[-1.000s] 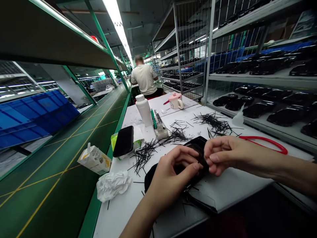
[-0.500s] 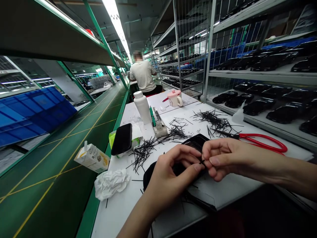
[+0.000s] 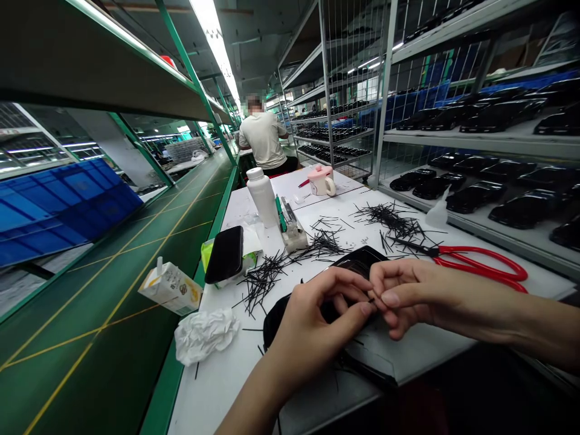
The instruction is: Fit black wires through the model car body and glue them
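Lower by a little bit than half a second ago, the right hand (image 3: 417, 299) now lets more of the red scissors (image 3: 483, 263) show, to the right of the black shell (image 3: 360, 260). That shell lies under the hands, which hide its middle, so its whole shape is hard to see. Bent over it is the left hand (image 3: 315, 314), with its thumb curved in. Right fingers are curled, with their tips close to the left ones. A tiny dark bit peeks out there, but I cannot tell which hand grips it, if either. Some thin black strips (image 3: 263, 281) lie in a messy heap left of the shell. Nearer than the shell, a dark edge (image 3: 369, 370) shows; I cannot tell what it belongs to.
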`<act>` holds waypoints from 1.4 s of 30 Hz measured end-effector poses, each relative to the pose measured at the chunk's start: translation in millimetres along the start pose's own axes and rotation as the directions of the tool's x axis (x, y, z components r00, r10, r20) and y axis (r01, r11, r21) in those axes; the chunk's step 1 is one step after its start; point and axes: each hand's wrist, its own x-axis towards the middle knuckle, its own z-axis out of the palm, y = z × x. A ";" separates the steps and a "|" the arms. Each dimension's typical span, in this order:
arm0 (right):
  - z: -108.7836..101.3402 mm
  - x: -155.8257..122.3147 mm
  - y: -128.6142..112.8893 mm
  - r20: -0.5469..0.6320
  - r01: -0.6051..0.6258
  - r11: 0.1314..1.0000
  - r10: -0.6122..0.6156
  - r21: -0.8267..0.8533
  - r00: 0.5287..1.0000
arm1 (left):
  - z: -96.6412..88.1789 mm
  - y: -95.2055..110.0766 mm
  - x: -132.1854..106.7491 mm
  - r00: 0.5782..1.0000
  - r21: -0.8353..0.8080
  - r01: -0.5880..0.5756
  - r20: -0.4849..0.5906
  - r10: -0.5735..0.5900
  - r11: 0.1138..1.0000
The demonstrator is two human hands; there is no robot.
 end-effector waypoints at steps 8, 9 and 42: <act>-3.9 1.2 0.0 0.007 -0.031 0.998 0.031 -0.049 0.999 | 0.5 0.6 -1.5 0.999 0.029 -0.024 0.047 0.023 0.999; -4.1 1.0 -0.4 0.006 -0.036 0.998 0.037 -0.059 0.999 | 0.6 0.4 -1.6 0.998 0.033 -0.025 0.055 0.023 0.999; -0.7 -5.7 -8.3 -0.019 0.094 0.787 -0.134 -0.610 0.991 | -2.5 -2.5 -0.4 0.987 0.083 0.001 0.159 -0.014 0.997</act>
